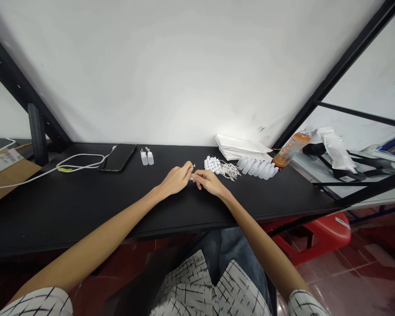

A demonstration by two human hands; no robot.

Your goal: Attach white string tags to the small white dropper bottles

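My left hand (178,179) is closed at the middle of the black table, its fingertips pinched together. Close against it, my right hand (211,182) is closed too, with thumb and fingers pinching. Between them shows a bit of a small white object (191,178); the fingers hide most of it, so its kind is unclear. To the right of my hands lies a cluster of white caps (212,164) with white cords (229,171). Beyond that is a row of small white plastic bottles (256,167). Two capped bottles with cord loops (147,157) lie to the left.
A black phone (117,158) and a white cable (82,166) lie left, near a cardboard box (9,171). At the back right are a stack of white sheets (240,147) and an orange-labelled bottle (291,148). A red stool (329,230) stands below the table.
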